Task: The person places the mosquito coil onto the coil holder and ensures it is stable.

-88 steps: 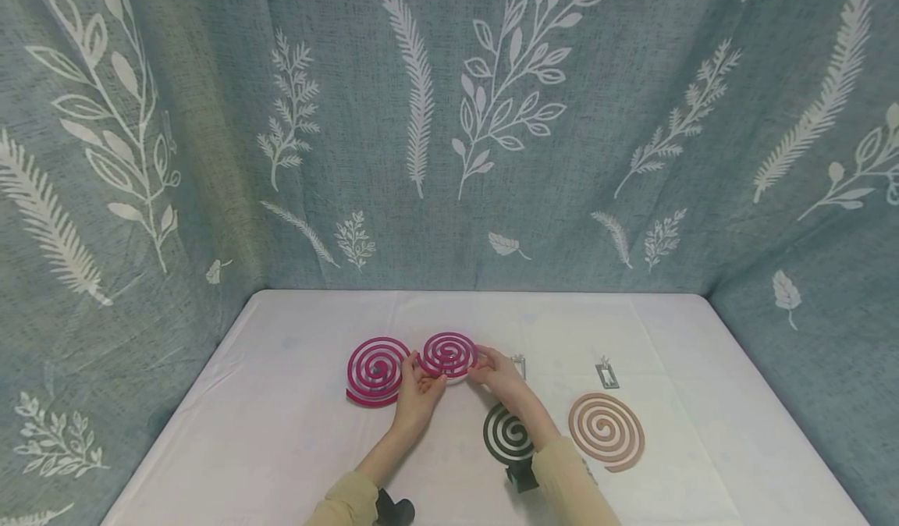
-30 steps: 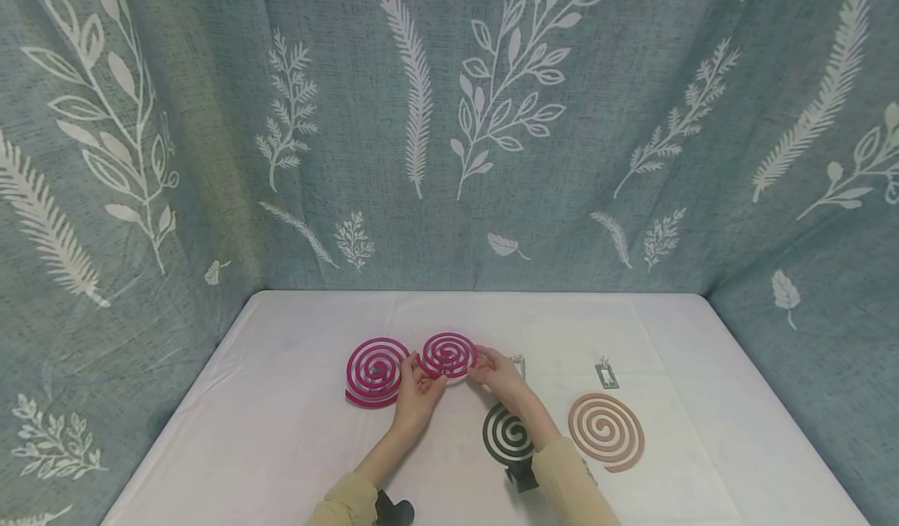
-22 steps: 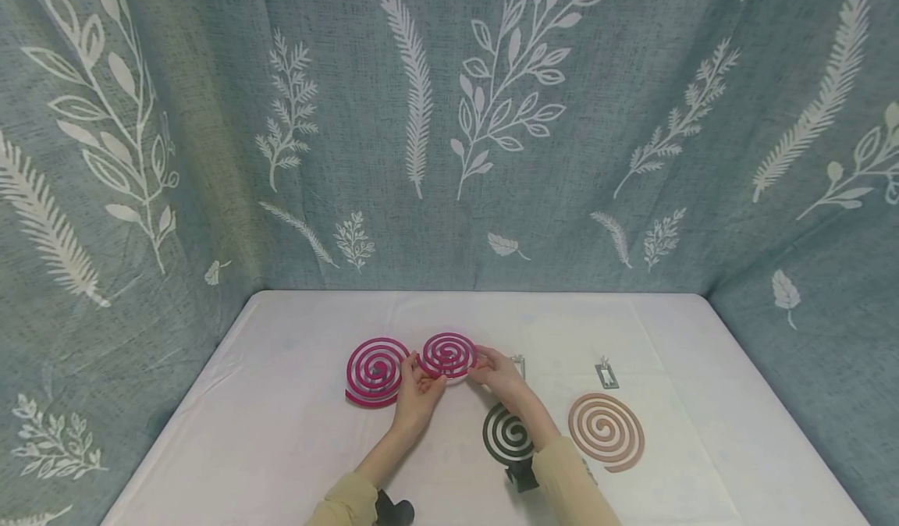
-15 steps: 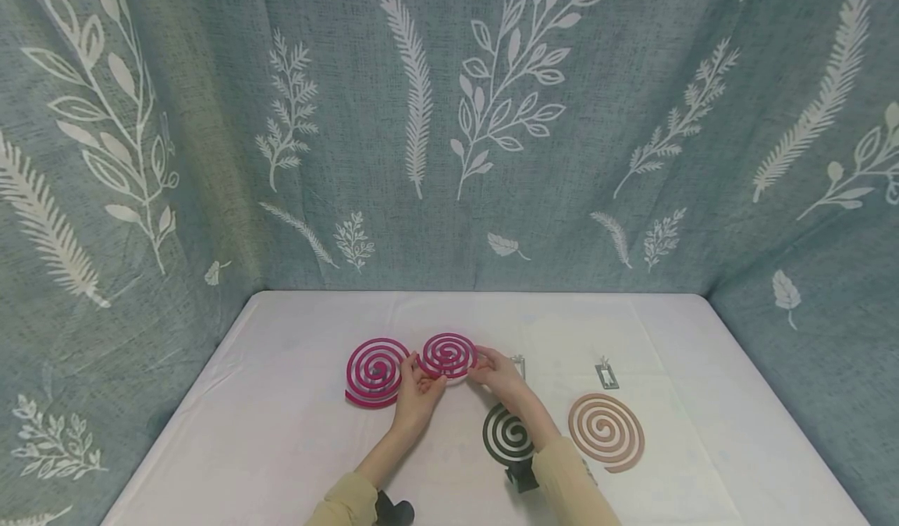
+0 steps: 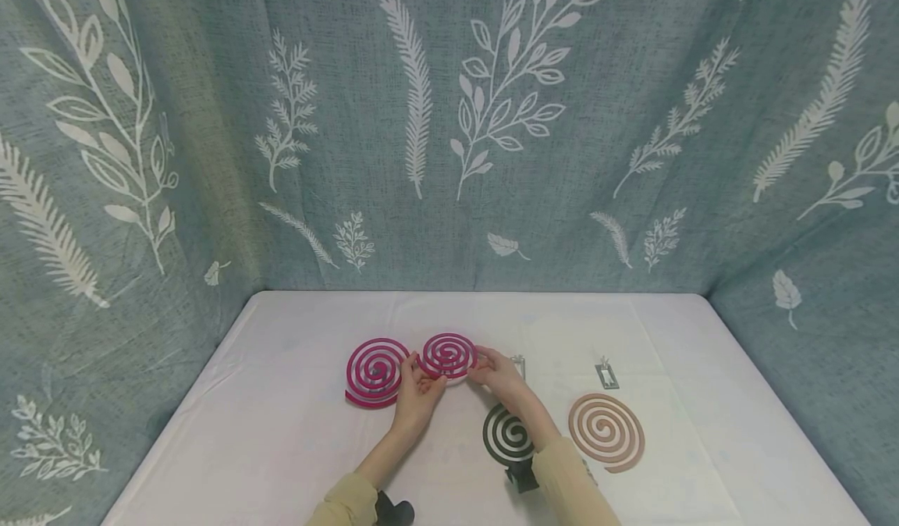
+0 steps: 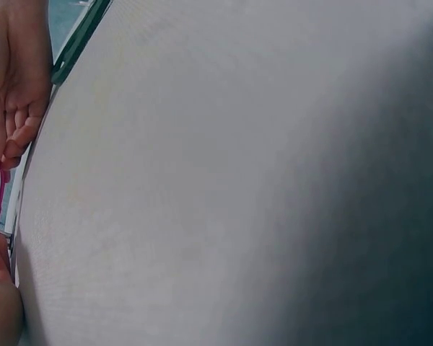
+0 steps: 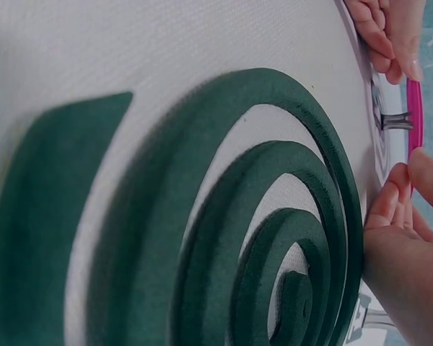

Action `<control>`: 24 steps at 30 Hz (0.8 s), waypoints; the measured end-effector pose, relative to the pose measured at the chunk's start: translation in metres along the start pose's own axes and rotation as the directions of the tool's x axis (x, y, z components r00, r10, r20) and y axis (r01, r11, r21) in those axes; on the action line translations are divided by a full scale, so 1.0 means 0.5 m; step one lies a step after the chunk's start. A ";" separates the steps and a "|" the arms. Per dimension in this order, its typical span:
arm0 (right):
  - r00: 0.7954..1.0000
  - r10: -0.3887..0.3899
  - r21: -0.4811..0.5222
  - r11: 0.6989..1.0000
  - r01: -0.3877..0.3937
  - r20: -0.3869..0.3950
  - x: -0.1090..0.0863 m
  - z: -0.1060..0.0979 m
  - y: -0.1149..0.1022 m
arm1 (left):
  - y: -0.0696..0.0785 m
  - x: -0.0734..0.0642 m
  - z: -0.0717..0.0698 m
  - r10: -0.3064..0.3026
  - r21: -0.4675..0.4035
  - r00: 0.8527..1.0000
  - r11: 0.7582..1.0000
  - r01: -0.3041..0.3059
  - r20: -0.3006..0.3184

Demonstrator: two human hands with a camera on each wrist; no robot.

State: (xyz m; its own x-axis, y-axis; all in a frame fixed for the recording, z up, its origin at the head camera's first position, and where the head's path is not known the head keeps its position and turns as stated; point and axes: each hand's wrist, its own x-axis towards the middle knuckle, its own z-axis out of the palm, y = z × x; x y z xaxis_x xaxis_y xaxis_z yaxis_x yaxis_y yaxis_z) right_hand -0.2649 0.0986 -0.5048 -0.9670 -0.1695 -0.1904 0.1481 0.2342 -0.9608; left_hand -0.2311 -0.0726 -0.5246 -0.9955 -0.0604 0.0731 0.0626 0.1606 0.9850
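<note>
Both hands meet at a magenta mosquito coil near the middle of the table. My left hand pinches its left edge between thumb and fingers. On the opposite edge, my right hand pinches it likewise. The right wrist view shows the coil edge-on, level over a small metal coil stand whose prong reaches its underside. Just left of my left hand lies a second magenta coil, partly covered by the fingers. A dark green coil lies under my right forearm, partly hidden by it.
A tan coil lies right of my right forearm. Behind it is a flat metal stand, and another stand shows beside my right hand. Dark wrist gear sits under the right forearm. A patterned curtain borders the table.
</note>
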 end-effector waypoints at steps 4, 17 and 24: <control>1.000 -0.003 -0.002 1.000 0.003 -0.006 -0.002 0.001 -0.002 | 0.002 0.000 -0.001 0.006 -0.016 1.000 1.000 -0.006 0.002; 1.000 0.001 -0.008 1.000 -0.001 -0.005 0.002 0.000 0.002 | 0.006 -0.004 0.001 0.008 -0.017 1.000 1.000 -0.008 -0.003; 1.000 -0.005 -0.016 1.000 0.005 -0.011 0.001 0.001 0.002 | 0.005 -0.002 0.001 0.012 -0.010 1.000 1.000 -0.012 -0.001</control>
State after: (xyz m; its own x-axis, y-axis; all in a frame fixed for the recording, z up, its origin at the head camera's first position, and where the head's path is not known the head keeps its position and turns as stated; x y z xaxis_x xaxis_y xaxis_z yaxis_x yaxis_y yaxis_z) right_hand -0.2651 0.0981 -0.5058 -0.9699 -0.1604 -0.1834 0.1401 0.2487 -0.9584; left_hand -0.2297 -0.0718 -0.5225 -0.9946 -0.0590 0.0855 0.0757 0.1516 0.9855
